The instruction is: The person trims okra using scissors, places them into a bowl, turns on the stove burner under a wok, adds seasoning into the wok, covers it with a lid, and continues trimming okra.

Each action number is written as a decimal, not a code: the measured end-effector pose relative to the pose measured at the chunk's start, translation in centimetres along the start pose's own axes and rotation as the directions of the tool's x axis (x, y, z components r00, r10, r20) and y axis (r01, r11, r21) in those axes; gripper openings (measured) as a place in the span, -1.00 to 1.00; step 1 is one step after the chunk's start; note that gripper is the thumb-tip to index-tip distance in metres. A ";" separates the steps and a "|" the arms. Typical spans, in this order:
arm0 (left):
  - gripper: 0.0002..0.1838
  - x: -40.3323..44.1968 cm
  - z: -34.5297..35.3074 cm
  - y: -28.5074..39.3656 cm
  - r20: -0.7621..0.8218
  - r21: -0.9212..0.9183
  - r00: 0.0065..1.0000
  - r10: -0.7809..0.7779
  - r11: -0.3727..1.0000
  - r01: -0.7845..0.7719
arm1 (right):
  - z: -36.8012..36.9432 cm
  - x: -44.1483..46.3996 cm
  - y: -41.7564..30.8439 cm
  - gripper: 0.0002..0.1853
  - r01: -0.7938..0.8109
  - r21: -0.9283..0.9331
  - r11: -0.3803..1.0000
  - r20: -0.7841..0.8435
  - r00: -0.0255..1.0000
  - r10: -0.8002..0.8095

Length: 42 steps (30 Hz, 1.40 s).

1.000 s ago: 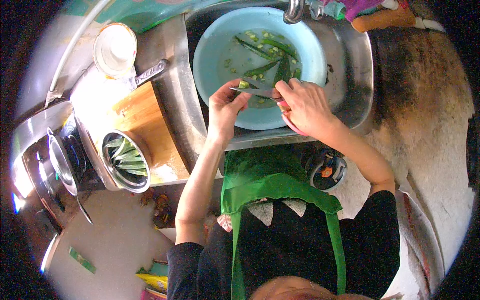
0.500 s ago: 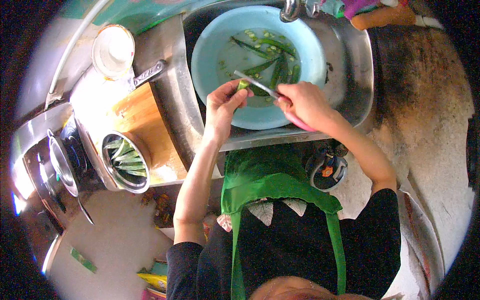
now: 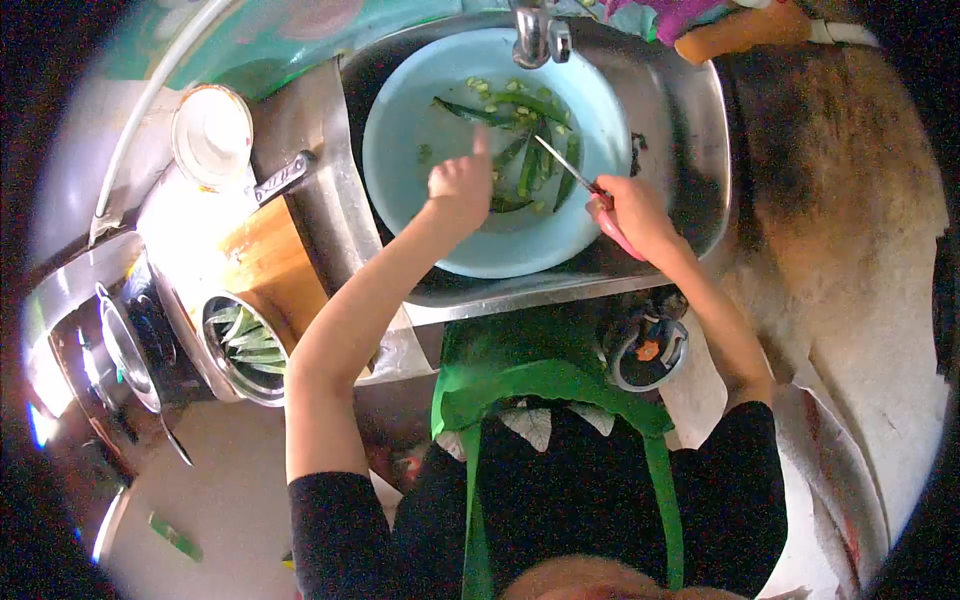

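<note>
My left hand (image 3: 462, 187) is over the near left part of a light blue basin (image 3: 395, 185), its index finger stretched towards green okra pods (image 3: 530, 165) lying in the water. Nothing shows in this hand, whose other fingers look curled. Pale cut bits (image 3: 480, 88) float around the pods. At the basin's near right rim, my right hand (image 3: 635, 212) grips pink-handled scissors (image 3: 565, 165). Their metal blades point up and left over the okra, and look closed together.
The basin sits in a steel sink (image 3: 690, 130) under a tap (image 3: 538, 40). To the left are a wooden board (image 3: 275, 255), a steel bowl (image 3: 282, 390) of okra, a black-handled knife (image 3: 285, 177) and a white bowl (image 3: 212, 135). A dark round container (image 3: 648, 360) stands below the sink's front edge.
My left hand has let go of the short green okra piece and reached forward over the basin. The scissors have moved right, away from it. The head view has shifted slightly.
</note>
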<state>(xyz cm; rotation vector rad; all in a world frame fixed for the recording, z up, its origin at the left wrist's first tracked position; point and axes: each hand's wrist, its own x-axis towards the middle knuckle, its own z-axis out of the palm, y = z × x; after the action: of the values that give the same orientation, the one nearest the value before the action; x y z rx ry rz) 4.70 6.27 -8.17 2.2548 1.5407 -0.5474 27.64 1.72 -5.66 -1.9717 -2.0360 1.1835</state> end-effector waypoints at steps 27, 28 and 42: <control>-0.57 9.2 6.9 -2.5 -0.290 -0.019 0.937 0.196 0.977 -0.210 | -0.6 -1.0 0.6 -0.80 0.064 0.064 0.996 -0.158 0.986 -0.053; -0.57 8.2 5.9 -2.3 -0.283 -0.018 0.939 0.196 0.978 -0.209 | -0.3 -1.1 0.8 -0.80 0.062 0.069 0.996 -0.154 0.987 -0.051; -0.75 -7.4 -3.3 -2.4 -0.105 -0.932 0.950 -0.296 -0.305 -0.198 | -0.9 -0.2 -9.5 -0.82 0.384 -0.191 0.904 -0.171 0.893 -0.415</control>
<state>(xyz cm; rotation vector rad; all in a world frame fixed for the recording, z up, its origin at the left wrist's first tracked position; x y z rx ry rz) 0.33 2.79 -1.79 0.7191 1.1971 1.0059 20.32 3.14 0.38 -1.5332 -2.3210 0.7219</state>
